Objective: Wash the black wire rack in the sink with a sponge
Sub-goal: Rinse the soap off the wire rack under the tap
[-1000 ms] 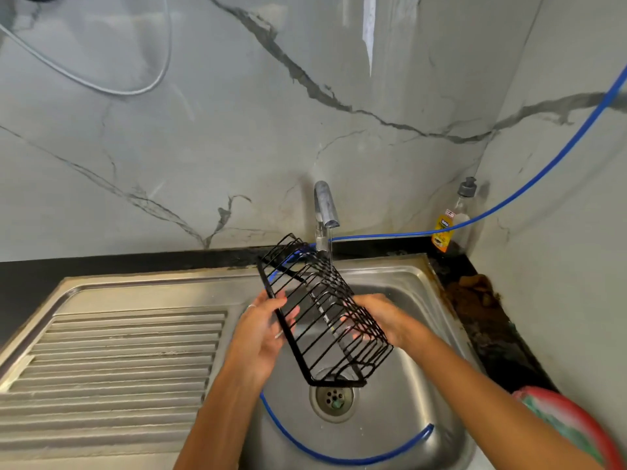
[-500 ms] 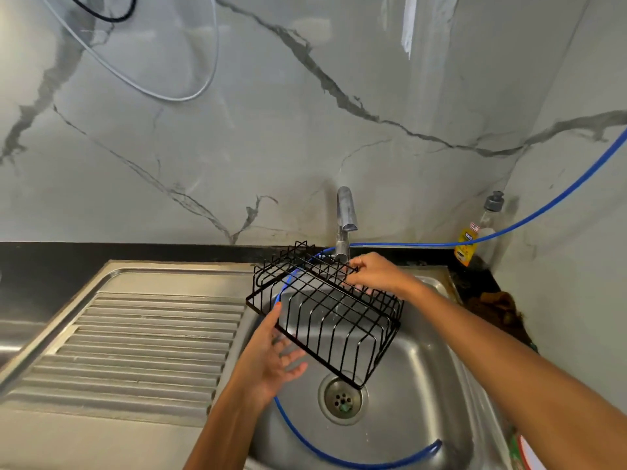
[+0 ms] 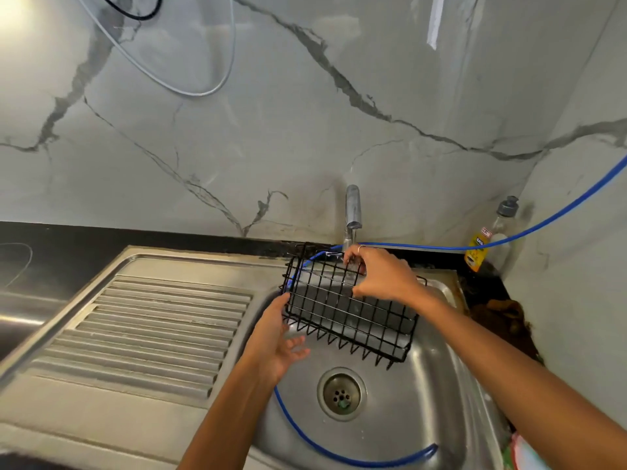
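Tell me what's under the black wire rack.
Under the black wire rack shows the steel sink basin, with the round drain nearer. No sponge is visible.

A yellow label with small print stands on the clear bottle [image 3: 488, 242] at the far right by the wall corner; its lettering is too small and blurred to read.

The right hand [image 3: 383, 276] grips the rack [image 3: 349, 310] under the running tap [image 3: 353, 208]; the left hand [image 3: 276, 340] supports its left end over the sink [image 3: 417, 395].
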The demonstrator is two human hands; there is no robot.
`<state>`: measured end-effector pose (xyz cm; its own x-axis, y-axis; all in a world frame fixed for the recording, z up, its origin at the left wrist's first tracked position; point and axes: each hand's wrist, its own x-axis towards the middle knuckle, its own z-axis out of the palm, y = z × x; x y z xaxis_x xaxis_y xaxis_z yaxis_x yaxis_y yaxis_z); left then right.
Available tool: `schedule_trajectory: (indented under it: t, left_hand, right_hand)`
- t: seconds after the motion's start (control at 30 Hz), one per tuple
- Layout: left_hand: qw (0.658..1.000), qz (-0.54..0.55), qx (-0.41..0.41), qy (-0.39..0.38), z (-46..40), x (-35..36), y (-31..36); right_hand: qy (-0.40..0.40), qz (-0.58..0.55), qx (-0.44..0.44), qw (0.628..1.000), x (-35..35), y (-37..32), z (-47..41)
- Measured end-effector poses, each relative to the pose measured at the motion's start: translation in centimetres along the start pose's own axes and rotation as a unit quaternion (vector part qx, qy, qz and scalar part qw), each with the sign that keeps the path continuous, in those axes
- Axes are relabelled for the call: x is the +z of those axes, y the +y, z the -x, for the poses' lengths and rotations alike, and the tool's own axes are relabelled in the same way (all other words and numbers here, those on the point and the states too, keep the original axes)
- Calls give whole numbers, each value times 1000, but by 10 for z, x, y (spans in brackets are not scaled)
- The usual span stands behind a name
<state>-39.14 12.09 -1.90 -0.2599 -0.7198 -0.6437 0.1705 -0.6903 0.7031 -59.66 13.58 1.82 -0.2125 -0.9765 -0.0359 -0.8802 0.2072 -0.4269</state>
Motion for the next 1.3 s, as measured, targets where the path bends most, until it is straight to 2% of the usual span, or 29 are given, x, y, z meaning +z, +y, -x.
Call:
schedule_trajectory:
  t: [0.2,0.47,0.6,0.73,0.87,0.93,1.3]
  left_hand:
    - [991,-118,60,22,-2,32,14]
    - [949,-266,166,-35,-17,74,27]
    - [900,-361,237,-55,-24,90,28]
    - [841,-454,293,-34,-33,108,29]
    - [792,-528,305,-23,-49,124,25]
    - [780,-545,307,-28,-54,130,26]
    - [798,-558,228,-21,-74,154,40]
  right_hand:
    - [52,62,-42,996,10,7,33]
    - [153,56,16,987,31,20,65]
    - [181,10,54,982,40,21,75]
    - [197,-68,108,972,49,19,79]
    - [199,-147,169,954,53,16,84]
    - [192,-173,186,948,54,15,87]
    - [173,-178,224,943,51,-3,76]
